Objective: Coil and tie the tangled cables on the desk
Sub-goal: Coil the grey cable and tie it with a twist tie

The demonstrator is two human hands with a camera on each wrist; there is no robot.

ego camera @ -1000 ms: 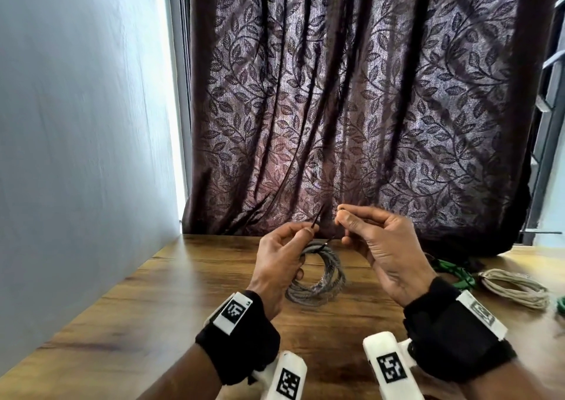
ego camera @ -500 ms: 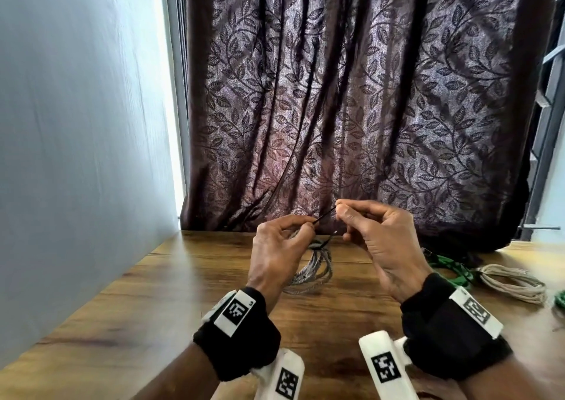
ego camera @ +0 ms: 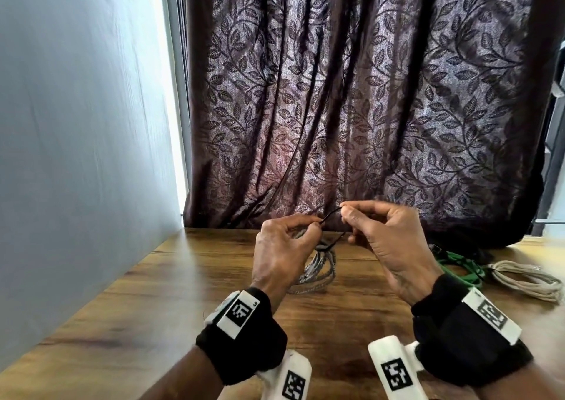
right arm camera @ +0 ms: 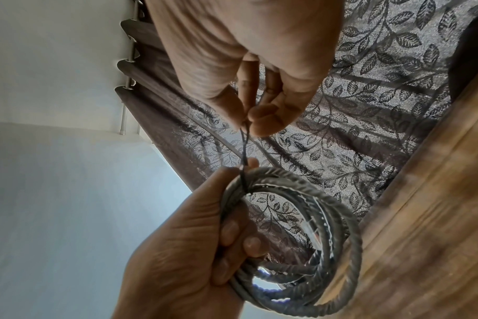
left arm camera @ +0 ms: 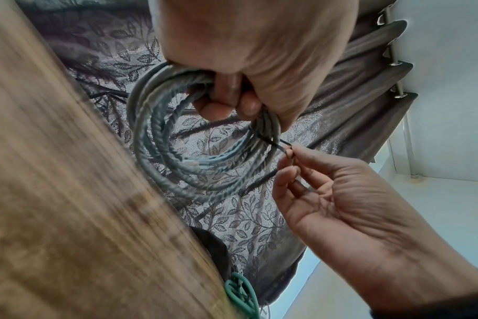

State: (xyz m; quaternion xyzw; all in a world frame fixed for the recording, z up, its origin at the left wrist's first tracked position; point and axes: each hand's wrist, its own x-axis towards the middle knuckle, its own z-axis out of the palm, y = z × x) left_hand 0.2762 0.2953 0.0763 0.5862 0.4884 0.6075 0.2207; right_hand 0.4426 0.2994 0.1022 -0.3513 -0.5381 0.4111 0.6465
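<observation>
Both hands above desk (ego camera: 171, 280), gray coil (ego camera: 318, 272) held

grey cable coil (left arm camera: 161, 138) | looped, lifted | thin black tie (right arm camera: 244, 155) taut

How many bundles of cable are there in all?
3. A grey coil held up in the left hand, a green one on the desk at right, and a beige one beside it. The curtain may hide others.

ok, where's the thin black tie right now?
Head view, centre: the thin black tie stretches between the left hand and right hand, looped round the grey braided cable coil held above the wooden desk.
</observation>
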